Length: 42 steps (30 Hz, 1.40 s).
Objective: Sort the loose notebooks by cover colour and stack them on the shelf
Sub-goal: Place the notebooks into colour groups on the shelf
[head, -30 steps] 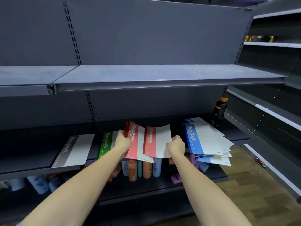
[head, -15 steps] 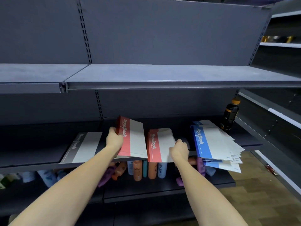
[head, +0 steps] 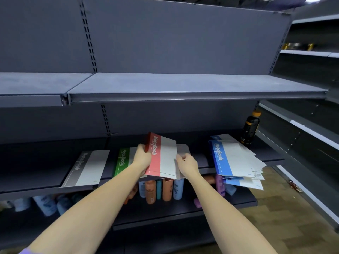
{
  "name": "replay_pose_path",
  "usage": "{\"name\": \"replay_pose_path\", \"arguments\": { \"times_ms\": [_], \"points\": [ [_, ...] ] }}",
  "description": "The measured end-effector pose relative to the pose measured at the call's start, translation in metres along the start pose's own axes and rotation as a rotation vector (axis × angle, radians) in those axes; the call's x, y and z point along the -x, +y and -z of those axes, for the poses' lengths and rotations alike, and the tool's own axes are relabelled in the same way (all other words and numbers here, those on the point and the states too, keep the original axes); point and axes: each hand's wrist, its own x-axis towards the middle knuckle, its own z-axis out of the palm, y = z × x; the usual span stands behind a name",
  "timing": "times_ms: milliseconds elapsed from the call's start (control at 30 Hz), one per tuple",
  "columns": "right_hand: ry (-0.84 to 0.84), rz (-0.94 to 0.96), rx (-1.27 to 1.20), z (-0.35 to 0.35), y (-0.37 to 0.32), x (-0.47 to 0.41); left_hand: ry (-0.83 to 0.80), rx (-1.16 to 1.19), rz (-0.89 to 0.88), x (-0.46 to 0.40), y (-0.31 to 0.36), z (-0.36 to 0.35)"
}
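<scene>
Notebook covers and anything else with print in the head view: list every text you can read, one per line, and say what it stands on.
"NoteBook": red notebook, held by left hand and right hand.
"NoteBook": green notebook.
"NoteBook": grey notebook.
"NoteBook": top of the blue notebook stack.
Small print on the blue stack's corners, dark bottle label, lower-shelf bottles: too blurred.

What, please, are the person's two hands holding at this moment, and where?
The left hand grips the red-and-white notebooks at their red spine edge; the right hand pinches their white right edge.
</scene>
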Motion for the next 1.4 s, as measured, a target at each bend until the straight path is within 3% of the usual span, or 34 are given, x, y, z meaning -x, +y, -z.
{"name": "replay_pose_path", "arguments": {
  "times_ms": [233, 467, 667, 767, 1000, 1067, 1233, 1400],
  "points": [
    [0.02, -0.25, -0.411, 0.008, 0.019, 0.001, -0.018, 0.053, 0.007, 0.01, -0.001, -0.02],
    [0.177, -0.193, -0.088, 0.021, 0.028, -0.007, 0.031, 0.002, 0.019, 0.008, -0.005, -0.009],
    [0.076, -0.097, 0.08, 0.015, 0.027, -0.015, 0.145, -0.105, -0.003, -0.004, -0.01, 0.022],
    [0.113, -0.038, 0.151, 0.01, 0.025, -0.017, 0.171, -0.095, 0.015, -0.008, -0.012, 0.036],
    [0.159, -0.005, 0.447, 0.002, 0.019, -0.012, 0.095, -0.02, 0.038, -0.013, -0.008, 0.041],
    [0.134, 0.042, 0.388, 0.0, 0.011, -0.009, 0.074, -0.011, 0.037, -0.012, -0.005, 0.034],
    [-0.093, 0.086, -0.094, -0.008, -0.006, 0.003, 0.073, -0.048, 0.01, -0.009, -0.003, 0.008],
    [-0.042, 0.032, -0.1, -0.001, 0.003, 0.005, 0.051, -0.18, -0.028, -0.005, 0.0, -0.008]
  ]
}}
